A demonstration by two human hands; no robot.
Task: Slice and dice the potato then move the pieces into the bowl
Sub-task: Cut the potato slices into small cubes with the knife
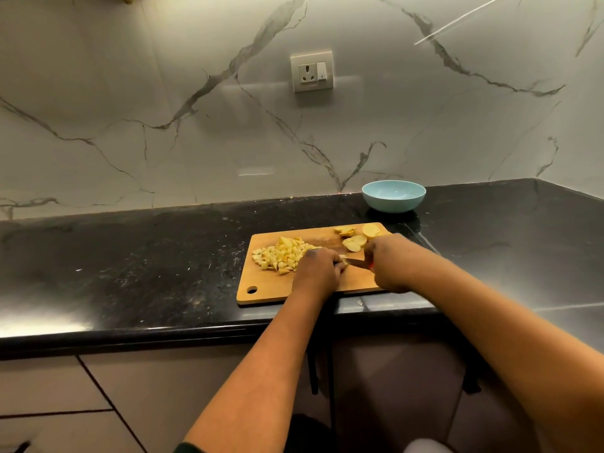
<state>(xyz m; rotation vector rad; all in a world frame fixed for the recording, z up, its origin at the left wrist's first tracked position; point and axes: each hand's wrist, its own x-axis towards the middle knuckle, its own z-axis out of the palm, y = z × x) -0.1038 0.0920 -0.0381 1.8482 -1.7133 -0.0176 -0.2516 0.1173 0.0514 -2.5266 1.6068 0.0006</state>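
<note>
A wooden cutting board lies on the black counter. On its left half sits a pile of diced potato. Several round potato slices lie at the board's far right. My left hand holds a small potato piece down at the board's middle, fingers curled over it. My right hand grips a knife with a red handle; its serrated blade points left and meets the held piece. A light blue bowl, with nothing visible inside, stands behind the board near the wall.
The black counter stretches left of the board and right into a corner. A marble wall with a socket rises behind. The counter's front edge runs just under the board, with cabinet fronts below.
</note>
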